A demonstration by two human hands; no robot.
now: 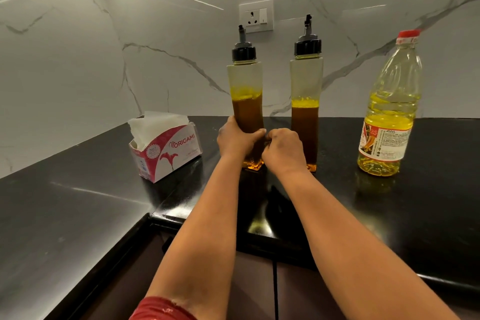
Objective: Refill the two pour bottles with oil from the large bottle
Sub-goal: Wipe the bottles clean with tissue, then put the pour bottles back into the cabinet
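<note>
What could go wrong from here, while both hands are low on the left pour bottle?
1. The left hand and right hand grip the left pour bottle near its base; being tall and narrow, it might tip, possibly against the right pour bottle standing close beside it.
2. Both black spout caps are still on, so pouring from the large bottle now would probably spill on the black counter.
3. Oily hands could slip; the tissue box is nearby.
</note>
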